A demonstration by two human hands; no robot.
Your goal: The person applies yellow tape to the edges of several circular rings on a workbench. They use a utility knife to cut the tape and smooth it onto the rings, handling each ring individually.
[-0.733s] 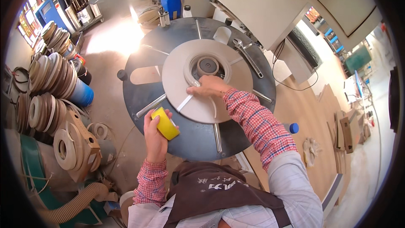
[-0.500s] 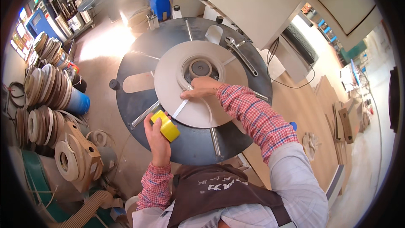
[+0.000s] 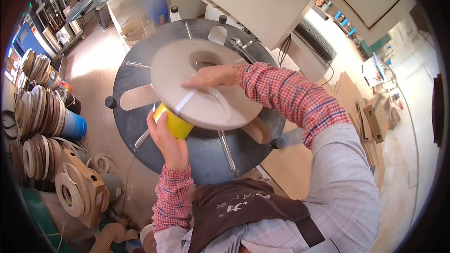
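Note:
A wide beige coil of edge banding (image 3: 168, 65) is tilted above a round dark metal turntable (image 3: 201, 154). My right hand (image 3: 213, 76) reaches across its top and grips it beside the centre hole; the fingers are partly blurred. A white strip (image 3: 186, 101) runs over the coil's flat face to its near rim. Close by, a curved loose end (image 3: 219, 104) lies on the face. At the coil's near left rim, my left hand (image 3: 169, 143) is closed around a yellow roll of tape (image 3: 172, 122), which the rim partly covers.
On the turntable's far right lies an adjustable wrench (image 3: 241, 49). Metal rods (image 3: 226, 150) and black knobs (image 3: 110, 102) are fixed round the disc. Stacked band coils (image 3: 40, 112) stand at left. A pale machine housing (image 3: 262, 7) overhangs the far right; boards (image 3: 349, 107) lean at right.
The coil has gone from lying flat to tilted up off the turntable. My left hand has brought the yellow tape roll against its rim. The whole view has shifted slightly.

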